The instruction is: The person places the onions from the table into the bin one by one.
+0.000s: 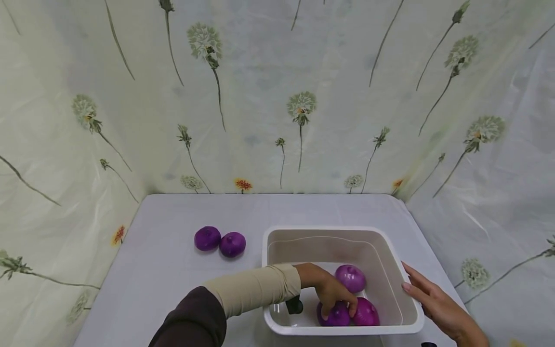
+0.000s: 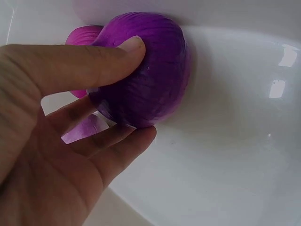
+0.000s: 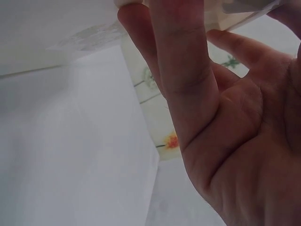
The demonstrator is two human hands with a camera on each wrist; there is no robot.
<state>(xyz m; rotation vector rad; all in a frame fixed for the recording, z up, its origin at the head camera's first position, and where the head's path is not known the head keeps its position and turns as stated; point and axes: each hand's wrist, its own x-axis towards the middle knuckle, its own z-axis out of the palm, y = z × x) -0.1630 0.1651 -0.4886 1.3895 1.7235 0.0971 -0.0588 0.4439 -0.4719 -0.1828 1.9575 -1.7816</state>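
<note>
1. I had the dk purple onion (image 2: 155, 80) in the white tub (image 1: 347, 330), by its near wall, w/ my L hand (image 1: 331, 291) clamped on it: thumb one side, fingers opp.
2. To grip well, I reckoned: pads wide round the belly, squeeze light, don't nudge the magenta onion (image 1: 367, 313) just beside it; paler onion (image 1: 351, 278) lay behind.
3. L forearm crossed the tub's L rim, hand angled down.
4. R hand (image 1: 446, 308) pinched the R rim, thumb on top, steadying it, I'd say.
5. Two more purple onions (image 1: 233, 244) sat on the table (image 1: 173, 270), L of tub.
</note>
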